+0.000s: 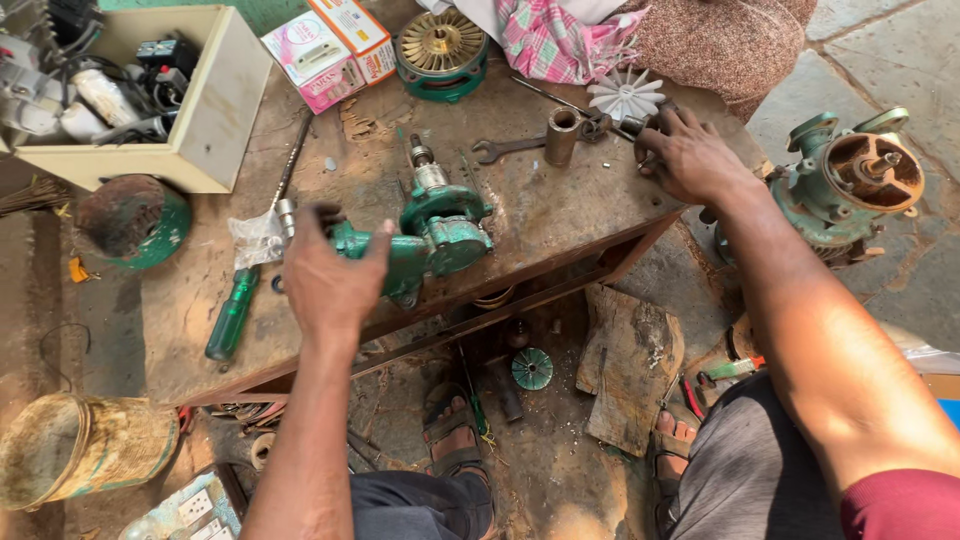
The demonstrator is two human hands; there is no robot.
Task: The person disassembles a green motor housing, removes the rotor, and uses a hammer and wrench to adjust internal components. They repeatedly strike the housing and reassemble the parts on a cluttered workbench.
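A person's knees in dark shorts and sandalled feet sit nearest, at a low, stained wooden bench (560, 215). The left hand (335, 275) is curled around one end of a green cast-metal pump housing with a steel shaft (435, 225), which lies near the bench's front edge. The right hand (690, 155) rests fingers-down at the bench's far right edge, on small dark parts too hidden to identify; its grip cannot be judged. Just beside it lie a white plastic fan impeller (625, 97), a rusty short metal pipe (561, 135) and a dark open-ended spanner (505, 149). A green-handled screwdriver (232, 315) lies left.
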